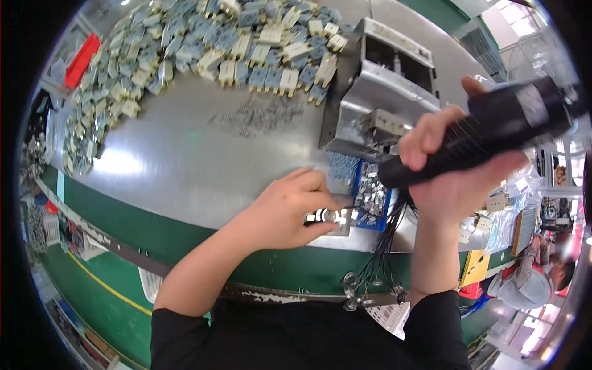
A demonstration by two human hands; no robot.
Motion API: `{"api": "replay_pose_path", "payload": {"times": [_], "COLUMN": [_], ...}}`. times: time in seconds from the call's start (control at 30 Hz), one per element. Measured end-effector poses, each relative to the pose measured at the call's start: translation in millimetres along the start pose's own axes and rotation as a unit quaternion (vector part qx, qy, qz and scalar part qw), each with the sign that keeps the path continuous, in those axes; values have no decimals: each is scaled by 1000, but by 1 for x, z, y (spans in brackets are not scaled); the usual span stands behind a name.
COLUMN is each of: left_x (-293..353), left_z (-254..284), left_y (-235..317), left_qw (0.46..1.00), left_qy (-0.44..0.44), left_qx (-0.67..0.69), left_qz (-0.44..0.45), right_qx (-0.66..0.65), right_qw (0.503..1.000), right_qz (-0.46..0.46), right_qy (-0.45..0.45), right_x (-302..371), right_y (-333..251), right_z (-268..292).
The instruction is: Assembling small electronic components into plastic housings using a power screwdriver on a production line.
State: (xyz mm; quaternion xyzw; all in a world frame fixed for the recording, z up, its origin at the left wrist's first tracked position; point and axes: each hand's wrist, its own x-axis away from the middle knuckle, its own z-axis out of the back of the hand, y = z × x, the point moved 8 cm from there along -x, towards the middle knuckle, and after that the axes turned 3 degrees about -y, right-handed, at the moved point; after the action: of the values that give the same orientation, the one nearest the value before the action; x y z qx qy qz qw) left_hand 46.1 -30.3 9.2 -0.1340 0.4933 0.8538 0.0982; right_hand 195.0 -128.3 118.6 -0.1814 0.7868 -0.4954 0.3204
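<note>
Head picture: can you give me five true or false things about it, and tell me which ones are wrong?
1. The right hand holds a black handheld tool. True.
2. The left hand wears a glove. False: the left hand is bare, its fingers around a shiny metal piece.
3. Grey and cream blocks are piled on the metal table. True.
4. The blue tray is empty. False: the blue tray holds small metal parts.
5. The person's sleeves are black. True.

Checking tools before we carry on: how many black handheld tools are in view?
1: the black handheld tool is gripped in the right hand, toward the right side of the view. Others may be hidden behind the metal fixture.
</note>
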Motion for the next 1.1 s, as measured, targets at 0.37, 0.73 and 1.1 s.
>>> {"api": "replay_pose_path", "payload": {"times": [0.37,0.73,1.1], "left_x": [3,4,5], "left_z": [-1,-1,-4], "left_y": [-1,-1,-3], "left_qw": [1000,1000,1000], "left_qy": [8,15,-8], "left_qx": [1,-5,-13], "left_qz": [-10,-9,9], "right_qx": [-38,19,-23], "right_qw": [997,994,975], "right_qz": [13,43,11], "right_qy": [-72,-100,-220], "right_x": [51,63,69], "right_y": [8,13,6], "right_z": [-37,-37,-41]}}
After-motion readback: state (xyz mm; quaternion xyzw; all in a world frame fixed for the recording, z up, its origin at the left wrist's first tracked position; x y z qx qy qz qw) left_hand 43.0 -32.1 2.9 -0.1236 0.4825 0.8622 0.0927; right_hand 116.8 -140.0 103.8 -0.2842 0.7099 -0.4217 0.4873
